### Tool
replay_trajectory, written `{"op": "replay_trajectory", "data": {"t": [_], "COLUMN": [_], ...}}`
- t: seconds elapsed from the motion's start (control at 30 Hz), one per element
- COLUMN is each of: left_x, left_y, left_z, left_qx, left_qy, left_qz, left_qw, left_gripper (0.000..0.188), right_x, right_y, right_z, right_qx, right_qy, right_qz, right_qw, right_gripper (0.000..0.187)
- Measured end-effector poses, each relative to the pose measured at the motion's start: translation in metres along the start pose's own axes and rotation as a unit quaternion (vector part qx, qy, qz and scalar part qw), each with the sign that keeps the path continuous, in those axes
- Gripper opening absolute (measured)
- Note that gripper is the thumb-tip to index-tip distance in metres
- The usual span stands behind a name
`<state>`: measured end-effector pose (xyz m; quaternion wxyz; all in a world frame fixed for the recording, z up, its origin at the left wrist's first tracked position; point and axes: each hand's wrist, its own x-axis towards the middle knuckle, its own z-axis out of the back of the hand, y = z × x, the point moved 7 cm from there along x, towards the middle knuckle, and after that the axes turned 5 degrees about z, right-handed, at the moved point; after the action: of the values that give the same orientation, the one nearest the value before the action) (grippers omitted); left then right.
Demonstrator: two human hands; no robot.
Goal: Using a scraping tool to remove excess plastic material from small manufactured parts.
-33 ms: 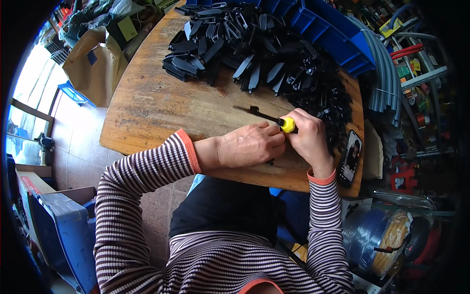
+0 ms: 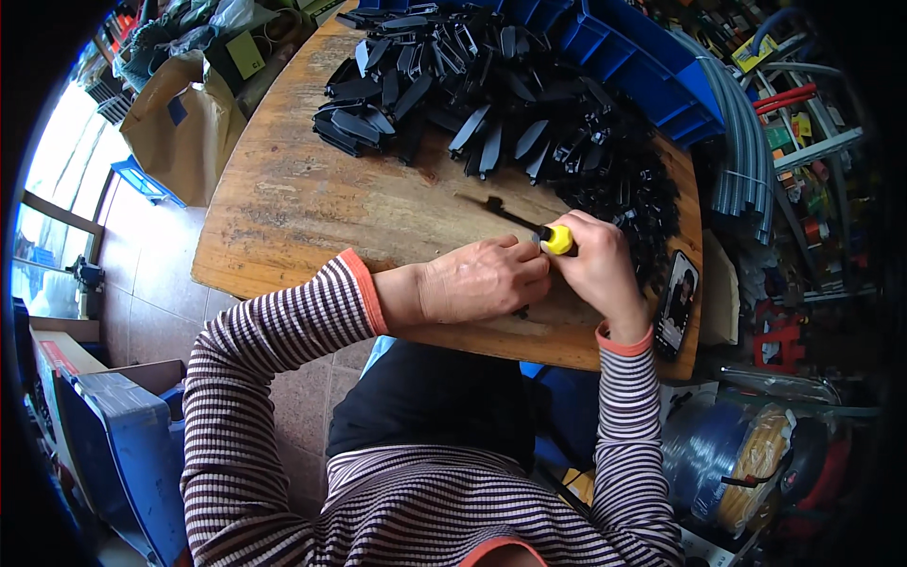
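Observation:
My right hand (image 2: 600,262) is closed round a hand tool (image 2: 559,240) with a yellow handle, whose thin dark shaft points up and left over the table. A small black piece sticks out near the shaft's far end, which is blurred. My left hand (image 2: 487,281) is closed beside the handle, fingers curled down at the table's near edge; whatever it grips is hidden. Beyond both hands a large heap of black plastic parts (image 2: 491,146), many with long flat blades, curves round the far and right sides of the table.
The worn wooden table (image 2: 312,208) has a phone (image 2: 678,302) propped at its right edge. A blue plastic bin (image 2: 642,71) stands at the back. Grey tubing (image 2: 742,151) hangs on the right, a brown paper bag (image 2: 179,123) is at far left, and a blue crate (image 2: 132,444) stands lower left.
The yellow-handled tool and my right hand have shifted slightly, and the shaft's tip has swung up a little and blurred. My left hand stays in place.

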<state>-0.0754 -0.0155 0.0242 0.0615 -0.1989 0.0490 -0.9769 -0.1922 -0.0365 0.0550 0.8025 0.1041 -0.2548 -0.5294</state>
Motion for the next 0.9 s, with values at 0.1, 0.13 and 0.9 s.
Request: {"op": "replay_trajectory", "data": {"t": [0.1,0.13,0.9], "left_x": [-0.003,-0.002,0.003], "left_y": [0.003,0.004,0.072], "left_z": [0.003,0.003,0.016], "left_qx": [-0.001,-0.012,-0.100], "left_qy": [-0.011,-0.006,0.016], "left_qz": [0.001,0.005,0.241], "left_qw": [1.000,1.000,0.965], "left_gripper": [0.034,0.035,0.029], "right_x": [0.008,0.009,-0.023], "right_y": [-0.002,-0.006,-0.060], "right_z": [0.019,0.033,0.023], "right_qx": [0.103,0.195,-0.168], "right_qy": [-0.039,-0.104,-0.137], "right_qz": [-0.020,-0.044,-0.123], "right_qw": [0.994,0.974,0.968], "right_gripper": [0.012,0.012,0.019]}}
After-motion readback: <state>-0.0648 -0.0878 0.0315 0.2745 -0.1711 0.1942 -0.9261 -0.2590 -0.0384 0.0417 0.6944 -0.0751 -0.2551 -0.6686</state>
